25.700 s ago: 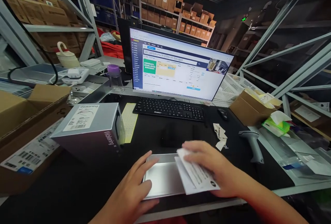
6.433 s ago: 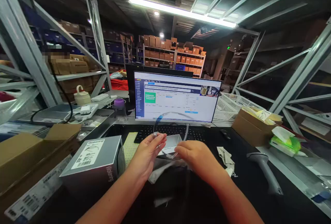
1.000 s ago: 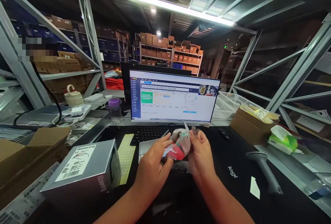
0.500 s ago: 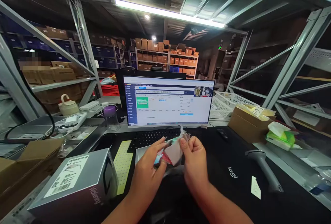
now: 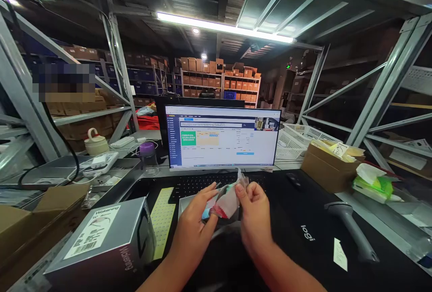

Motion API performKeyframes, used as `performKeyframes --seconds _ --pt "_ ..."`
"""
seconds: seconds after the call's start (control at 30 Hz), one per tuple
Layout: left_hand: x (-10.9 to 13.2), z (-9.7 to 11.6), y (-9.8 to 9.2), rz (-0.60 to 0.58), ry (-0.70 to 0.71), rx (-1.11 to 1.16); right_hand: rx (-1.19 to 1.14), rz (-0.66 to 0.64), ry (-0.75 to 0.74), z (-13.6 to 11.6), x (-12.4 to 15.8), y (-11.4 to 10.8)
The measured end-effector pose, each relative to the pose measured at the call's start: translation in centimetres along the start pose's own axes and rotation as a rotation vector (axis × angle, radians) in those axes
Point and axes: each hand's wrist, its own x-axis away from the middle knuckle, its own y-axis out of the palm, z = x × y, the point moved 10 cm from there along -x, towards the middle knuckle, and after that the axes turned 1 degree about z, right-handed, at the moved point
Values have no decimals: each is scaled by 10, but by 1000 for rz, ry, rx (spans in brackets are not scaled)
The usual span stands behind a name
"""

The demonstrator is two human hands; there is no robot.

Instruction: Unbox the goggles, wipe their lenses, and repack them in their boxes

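Note:
A small, crinkled plastic packet [image 5: 227,204] with white, red and blue-green parts is held between my hands, in front of the monitor. My left hand [image 5: 195,221] grips its left end between thumb and fingers. On the other side, my right hand [image 5: 255,213] pinches the packet's upper right edge, where a clear, twisted bit of film sticks up. What the packet contains cannot be made out. Partly hidden behind my left hand is a pale, shallow box [image 5: 183,203]. The black keyboard [image 5: 193,181] lies just beyond my hands.
A grey box marked Wakening [image 5: 130,222] and a yellow sticker sheet [image 5: 162,216] lie left. The lit monitor [image 5: 216,154] stands ahead. At right are a barcode scanner [image 5: 353,229], a white paper slip [image 5: 340,254], a mouse [image 5: 293,180] and a cardboard box [image 5: 320,169].
The packet has turned slightly in my hands, showing more of its pale face. On the monitor, an orange-tinted panel has appeared beside the green block. The whole view has shifted a little.

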Motion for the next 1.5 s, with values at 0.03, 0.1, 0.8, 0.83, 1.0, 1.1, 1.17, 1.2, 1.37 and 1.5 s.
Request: performKeyframes --seconds 0.03,0.1,0.8,0.83,1.0,1.1,1.17,1.2,1.37,1.5 --pt "1 -5 -1 12 -27 -1 83 31 -70 1 8 -1" --pt "2 -18 -4 33 -89 4 252 30 -208 1 27 4" --pt "-1 -5 1 -52 -63 95 249 -111 -124 -9 15 12" --pt "-2 -2 3 -82 -53 90 169 -115 -61 -9 7 10" --pt "-11 7 -5 -115 13 0 115 -240 -4 -23 -25 4" --pt "-19 2 -24 -104 13 -50 464 -349 -177 -51 -32 -9" --pt "-23 -2 -34 -118 2 -71 666 -281 -349 -82 -35 -31" --pt "-24 -4 -37 -131 -6 -80 747 -233 -421 -97 -35 -42" --pt "-23 -4 -37 -198 -41 -79 908 -145 -516 -131 -32 -67" --pt "-21 4 -32 -232 -3 -62 689 -272 -406 -114 -36 -57"
